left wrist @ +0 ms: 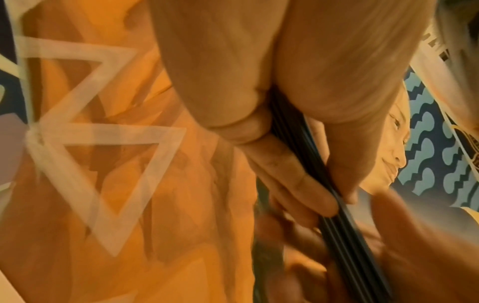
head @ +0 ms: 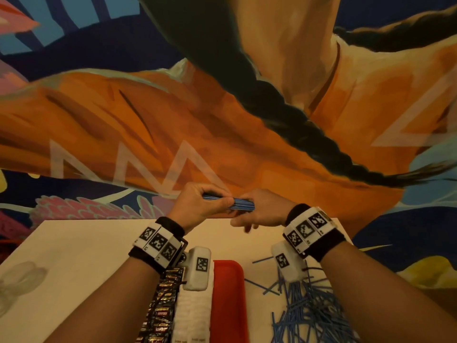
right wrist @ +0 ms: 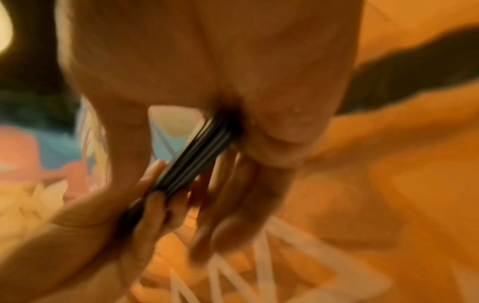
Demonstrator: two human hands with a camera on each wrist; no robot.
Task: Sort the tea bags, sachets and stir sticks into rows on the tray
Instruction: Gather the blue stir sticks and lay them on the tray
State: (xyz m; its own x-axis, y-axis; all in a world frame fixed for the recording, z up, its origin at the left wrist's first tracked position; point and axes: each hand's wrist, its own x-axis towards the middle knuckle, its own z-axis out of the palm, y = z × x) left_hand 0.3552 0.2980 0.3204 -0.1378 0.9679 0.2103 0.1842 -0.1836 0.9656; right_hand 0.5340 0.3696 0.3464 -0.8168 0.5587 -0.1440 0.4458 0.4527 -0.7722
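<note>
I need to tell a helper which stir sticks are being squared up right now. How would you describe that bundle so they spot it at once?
Start at the far edge of the white table, where both hands meet in the air. The left hand and right hand grip a flat bundle of blue stir sticks between them. Unlike the loose pile of blue sticks right of the red tray, these lie parallel, off the table.

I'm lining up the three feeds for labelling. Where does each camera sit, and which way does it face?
Head: worn on the head, looking forward and down; shows both forearms, the left hand and right hand holding a bundle of blue stir sticks above the white table, and the red tray.
Left wrist: looks along the left hand at its fingers gripping the sticks.
Right wrist: looks along the right hand, blurred; the left hand's fingers show too.
Shared: all three show the stick bundle and the orange mural.
</note>
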